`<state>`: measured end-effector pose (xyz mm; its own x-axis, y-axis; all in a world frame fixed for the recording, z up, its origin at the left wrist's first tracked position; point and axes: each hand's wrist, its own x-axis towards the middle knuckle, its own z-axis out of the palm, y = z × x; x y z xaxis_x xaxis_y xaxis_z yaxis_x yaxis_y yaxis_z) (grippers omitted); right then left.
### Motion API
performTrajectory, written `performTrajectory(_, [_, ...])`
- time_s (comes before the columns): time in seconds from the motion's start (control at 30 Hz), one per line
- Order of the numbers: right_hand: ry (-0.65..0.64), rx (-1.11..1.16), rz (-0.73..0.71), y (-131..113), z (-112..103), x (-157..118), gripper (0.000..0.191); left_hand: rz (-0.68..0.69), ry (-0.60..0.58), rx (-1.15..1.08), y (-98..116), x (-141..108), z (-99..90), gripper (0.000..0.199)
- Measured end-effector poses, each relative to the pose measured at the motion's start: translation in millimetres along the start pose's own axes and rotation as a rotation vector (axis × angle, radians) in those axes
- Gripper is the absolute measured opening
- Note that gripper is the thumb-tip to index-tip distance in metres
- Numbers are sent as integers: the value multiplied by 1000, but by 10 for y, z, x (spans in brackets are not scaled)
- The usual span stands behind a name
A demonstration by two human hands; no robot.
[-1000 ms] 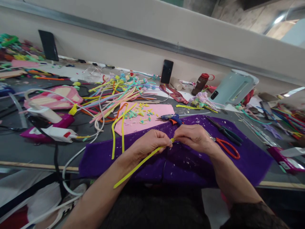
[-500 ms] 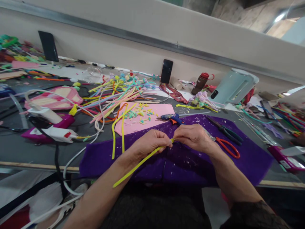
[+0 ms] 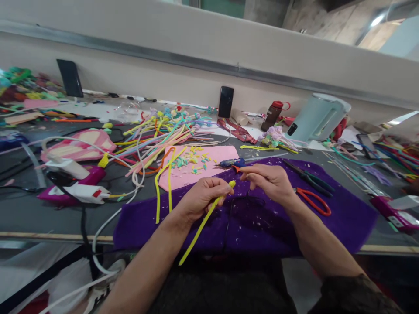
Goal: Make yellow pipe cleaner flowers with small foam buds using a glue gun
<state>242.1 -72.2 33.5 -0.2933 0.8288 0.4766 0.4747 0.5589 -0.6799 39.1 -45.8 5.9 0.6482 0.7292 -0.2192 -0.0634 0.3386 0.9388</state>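
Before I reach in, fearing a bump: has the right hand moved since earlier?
Yes; the right hand has shifted forward and rightward relative to the middle phone.

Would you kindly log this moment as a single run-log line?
left hand: pinching yellow pipe cleaner | right hand: apart from it, overlapping glue gun in view, contact unclear | below: purple cloth
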Motion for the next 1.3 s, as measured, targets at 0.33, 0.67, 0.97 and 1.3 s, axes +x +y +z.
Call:
performTrajectory(0.33, [-94,633,268,-41,327,-6,36,13,-120,-113,26,-22,2,21])
performTrajectory(0.67, [-133,670,247,-71,306,-18,24,-33,-170,-134,13,-10,33,19])
performTrajectory(0.97, [-150,689,262,-68,308,-12,19,-43,-151,-157,-18,-3,11,19])
performTrajectory(1.3, [-157,660,337,-41,267,23,15,59,-62,34,-57,-8,48,22])
